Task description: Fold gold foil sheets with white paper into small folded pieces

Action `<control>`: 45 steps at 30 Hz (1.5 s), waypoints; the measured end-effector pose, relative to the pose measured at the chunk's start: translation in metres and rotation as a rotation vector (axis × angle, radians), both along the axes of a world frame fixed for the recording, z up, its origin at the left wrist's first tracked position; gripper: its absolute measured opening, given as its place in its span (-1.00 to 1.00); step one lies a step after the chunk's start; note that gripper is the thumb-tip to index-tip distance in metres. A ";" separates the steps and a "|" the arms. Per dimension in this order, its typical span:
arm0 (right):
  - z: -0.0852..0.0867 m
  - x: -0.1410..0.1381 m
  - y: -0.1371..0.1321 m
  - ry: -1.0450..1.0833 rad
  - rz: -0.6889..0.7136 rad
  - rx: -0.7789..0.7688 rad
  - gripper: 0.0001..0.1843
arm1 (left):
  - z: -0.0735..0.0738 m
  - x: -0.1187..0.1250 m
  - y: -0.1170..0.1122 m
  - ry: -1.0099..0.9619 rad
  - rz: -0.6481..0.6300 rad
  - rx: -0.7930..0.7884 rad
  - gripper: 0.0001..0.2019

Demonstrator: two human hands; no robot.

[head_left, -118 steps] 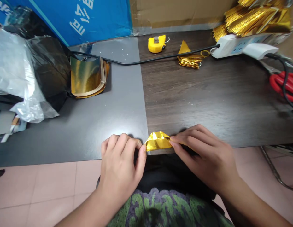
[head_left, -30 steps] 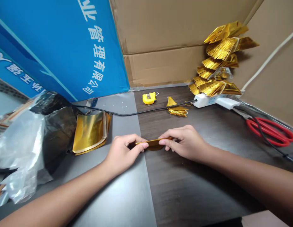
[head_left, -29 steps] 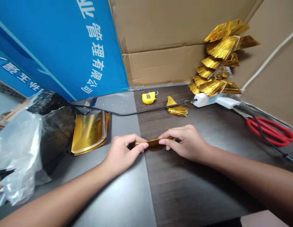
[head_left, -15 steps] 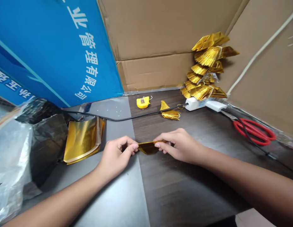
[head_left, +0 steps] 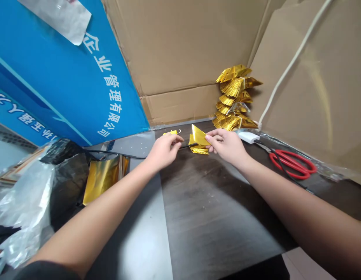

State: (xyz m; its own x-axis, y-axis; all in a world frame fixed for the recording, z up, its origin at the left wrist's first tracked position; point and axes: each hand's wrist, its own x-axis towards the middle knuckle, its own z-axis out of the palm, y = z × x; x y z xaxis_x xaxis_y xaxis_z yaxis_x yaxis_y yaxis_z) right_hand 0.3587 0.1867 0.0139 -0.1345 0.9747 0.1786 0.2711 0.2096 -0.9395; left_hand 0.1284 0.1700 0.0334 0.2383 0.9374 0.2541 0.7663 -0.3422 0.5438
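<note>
My right hand (head_left: 227,146) is stretched to the far side of the table and pinches a folded gold foil piece (head_left: 199,135) by its right corner. It holds the piece just above a small stack of folded gold pieces (head_left: 199,149) lying on the dark wood. My left hand (head_left: 164,149) is beside it, a short gap to the left, with its fingers curled. It sits close to a black cable (head_left: 110,154) and a yellow tape measure (head_left: 172,132). Whether it grips anything is hidden.
A pad of gold foil sheets (head_left: 103,177) leans by a black bag (head_left: 66,175) and a clear plastic bag (head_left: 20,210) on the left. At the back right are a tall pile of gold folded pieces (head_left: 234,101), a white power strip (head_left: 248,136) and red scissors (head_left: 291,165). Cardboard walls (head_left: 183,50) and a blue board (head_left: 66,77) enclose the table.
Both hands have moved from mid-table to the far side. The gold piece has left my left hand; only my right hand holds it, over the small stack.
</note>
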 end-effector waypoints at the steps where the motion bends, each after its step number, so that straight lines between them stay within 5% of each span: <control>1: -0.002 0.002 0.005 0.006 -0.028 -0.020 -0.72 | -0.002 0.004 0.009 0.046 -0.018 0.009 -0.84; 6: -0.010 -0.001 0.010 0.022 -0.020 -0.146 -0.83 | -0.020 0.015 0.031 0.193 -0.093 -0.042 -0.91; 14: -0.007 -0.003 0.007 0.041 0.035 -0.266 -0.92 | -0.041 0.013 0.033 0.169 -0.007 -0.039 -0.88; 21: -0.005 -0.003 0.006 0.039 0.049 -0.321 -0.96 | -0.044 0.014 0.032 0.170 -0.012 -0.021 -0.83; 27: 0.006 0.004 0.007 0.006 0.082 -0.361 -0.96 | -0.045 0.016 0.031 0.220 -0.053 -0.017 -0.57; 38: 0.015 0.014 0.010 -0.050 0.095 -0.393 -0.94 | -0.047 0.017 0.034 0.319 -0.079 -0.012 -0.61; 45: 0.006 0.009 0.011 -0.076 0.036 -0.369 -0.92 | -0.046 0.017 0.034 0.334 -0.092 -0.008 -0.61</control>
State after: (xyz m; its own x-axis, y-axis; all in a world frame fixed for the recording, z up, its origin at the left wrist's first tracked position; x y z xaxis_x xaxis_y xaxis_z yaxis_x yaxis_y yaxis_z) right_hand 0.3676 0.1978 0.0194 -0.1693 0.9661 -0.1951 0.3413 -0.1282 -0.9312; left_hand 0.1453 0.2038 -0.0130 0.3903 0.9099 0.1402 0.8689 -0.4144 0.2707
